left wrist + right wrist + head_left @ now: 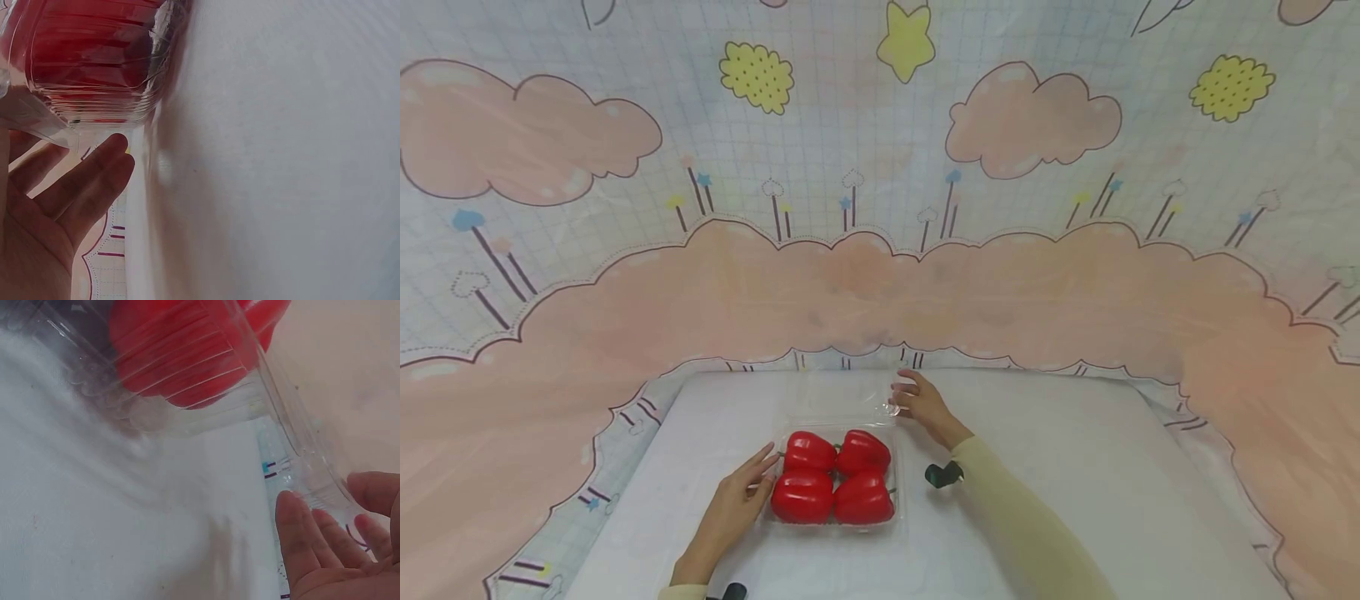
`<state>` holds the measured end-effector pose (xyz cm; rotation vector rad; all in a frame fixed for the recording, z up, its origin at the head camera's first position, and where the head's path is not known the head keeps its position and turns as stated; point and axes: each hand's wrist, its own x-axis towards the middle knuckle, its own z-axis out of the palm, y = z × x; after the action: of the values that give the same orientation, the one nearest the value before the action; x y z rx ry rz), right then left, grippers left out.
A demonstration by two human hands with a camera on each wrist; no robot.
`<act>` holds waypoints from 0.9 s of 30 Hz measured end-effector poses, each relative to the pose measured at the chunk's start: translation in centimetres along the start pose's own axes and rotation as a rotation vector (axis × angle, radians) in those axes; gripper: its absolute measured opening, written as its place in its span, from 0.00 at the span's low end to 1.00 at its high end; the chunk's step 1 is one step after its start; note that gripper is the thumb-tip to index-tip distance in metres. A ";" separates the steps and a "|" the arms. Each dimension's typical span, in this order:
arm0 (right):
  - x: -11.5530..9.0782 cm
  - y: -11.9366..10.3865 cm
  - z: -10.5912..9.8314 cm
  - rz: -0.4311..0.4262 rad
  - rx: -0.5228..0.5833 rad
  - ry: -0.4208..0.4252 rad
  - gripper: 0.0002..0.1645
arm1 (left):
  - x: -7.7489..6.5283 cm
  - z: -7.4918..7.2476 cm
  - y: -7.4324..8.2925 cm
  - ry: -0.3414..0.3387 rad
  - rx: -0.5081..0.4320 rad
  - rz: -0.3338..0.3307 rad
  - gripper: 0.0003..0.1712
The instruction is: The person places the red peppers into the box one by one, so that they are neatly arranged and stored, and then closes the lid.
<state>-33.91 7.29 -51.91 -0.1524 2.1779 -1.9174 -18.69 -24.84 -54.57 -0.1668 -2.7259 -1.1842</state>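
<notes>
A clear plastic clamshell box [897,479] holds several red bell peppers [862,498], set in two rows. Its transparent lid [835,396] is folded back at the far side. My left hand [735,497] is by the box's left side with relaxed fingers; in the left wrist view the fingers [94,187] lie beside the ribbed plastic wall. At the lid's right edge, my right hand [928,410] has its thumb and fingers around the thin plastic. The right wrist view shows the lid's rim [325,469] running between thumb and fingertips.
A white tabletop [1075,467] carries the box. Behind and around it hangs a printed cloth [865,292] with clouds and stars. A dark wrist-camera piece [943,475] sits by the right sleeve [1022,517].
</notes>
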 end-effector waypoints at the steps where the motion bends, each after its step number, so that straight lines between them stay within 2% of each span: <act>1: 0.0 -0.1 -0.1 -0.004 0.001 0.003 0.35 | 0.0 0.0 0.0 -0.002 0.002 -0.001 0.24; 10: 0.1 -0.7 -0.6 -0.057 -0.008 -0.005 0.40 | 0.1 0.1 0.1 -0.012 0.006 -0.011 0.24; 18: -0.2 -1.2 -0.7 -0.065 -0.038 -0.002 0.39 | 0.2 0.0 0.4 -0.032 0.026 -0.015 0.25; 23: -0.4 -1.2 -0.7 -0.076 -0.039 -0.007 0.39 | 0.3 -0.7 0.8 -0.081 0.051 -0.029 0.25; 27: -0.5 -1.2 -0.8 -0.095 -0.043 -0.001 0.39 | 0.8 -1.7 1.2 -0.073 0.100 -0.006 0.26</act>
<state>-33.67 7.99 -50.58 -0.2689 2.2501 -1.9189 -19.05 -25.27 -52.42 -0.1926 -2.8429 -1.0604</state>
